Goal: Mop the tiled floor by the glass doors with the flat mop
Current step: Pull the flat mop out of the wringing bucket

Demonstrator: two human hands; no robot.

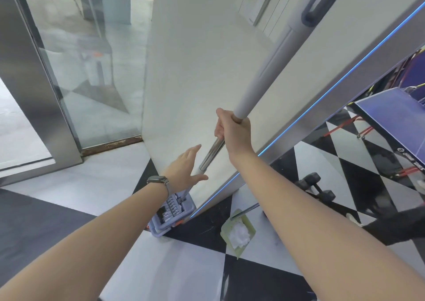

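**Mop in the bucket, one hand on the pole**

While the long grey-and-chrome flat mop pole [259, 80] is standing with its foot in the lilac plastic wringer bucket [171, 212], the right hand [232, 128] is clenching it where the grey sleeve meets the chrome. The left hand [184, 169], fingers spread and holding nothing, is hovering just above the bucket, beside the chrome section. The pole is looking light and stiff, though top-heavy; slick chrome probably wants a second grip lower down.

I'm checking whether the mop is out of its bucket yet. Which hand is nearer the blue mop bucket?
Left. The left hand hovers open just above the blue mop bucket, beside the mop pole. The right hand grips the pole higher up, farther from the bucket.
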